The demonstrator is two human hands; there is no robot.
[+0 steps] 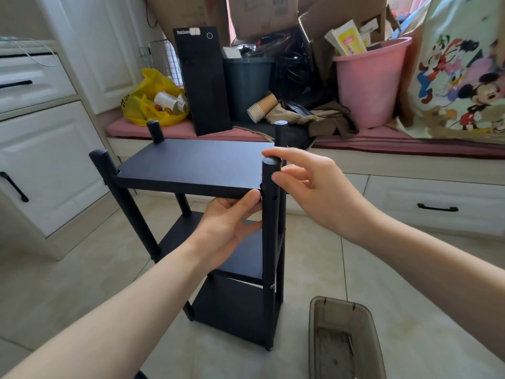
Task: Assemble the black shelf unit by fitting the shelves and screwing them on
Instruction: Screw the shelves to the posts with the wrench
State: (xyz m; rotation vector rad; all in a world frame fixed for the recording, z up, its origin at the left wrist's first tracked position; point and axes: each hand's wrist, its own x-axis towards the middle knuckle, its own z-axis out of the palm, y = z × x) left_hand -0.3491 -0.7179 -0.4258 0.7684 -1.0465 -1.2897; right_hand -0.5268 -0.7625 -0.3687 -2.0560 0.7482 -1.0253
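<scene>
Fitting, mid-frame: my left hand [232, 225] gripped the flat black top shelf [191, 165], my right hand [308, 187] pinched the round black post [270, 255]; next, I judged, its holes needed aligning.

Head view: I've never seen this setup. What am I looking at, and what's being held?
There is no machine here: a person works with two bare hands, filmed by one camera worn on the head, looking forward and down. The black shelf unit stands on the tiled floor with three shelves in place. The left hand grips the front edge of the top shelf, beside the near right post. The right hand pinches that post's top. A brown plastic tray lies on the floor at lower right; a pink bucket stands behind.
</scene>
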